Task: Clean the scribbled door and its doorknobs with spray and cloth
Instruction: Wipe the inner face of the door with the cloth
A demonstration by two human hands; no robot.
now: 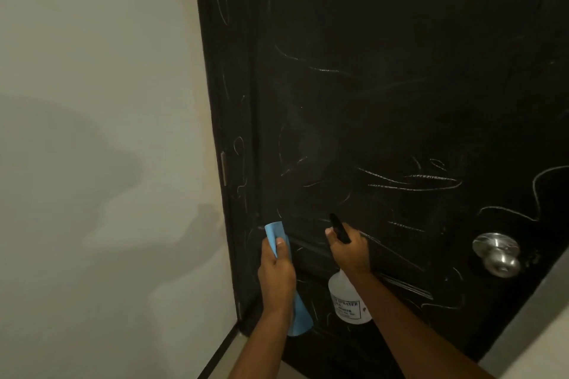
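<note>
Door (400,86): scribbled, straight ahead of us, marks above both hands. Knob (497,254): far right. Bottle (349,301): our right hand (349,251) grips it, nozzle aimed up-left. Cloth (281,258): left hand (275,274) fingers clench it, nearer the frame.

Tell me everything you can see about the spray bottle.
The spray bottle has a rounded, translucent white body, plastic by the look of it, with a printed label too blurred to read fully. Its top is a black sprayer head whose nozzle points up toward the door. The right hand grips the head and neck, holding the bottle roughly upright, close in front of the door's lower half, left of the doorknob. How full it is cannot be told.
</note>
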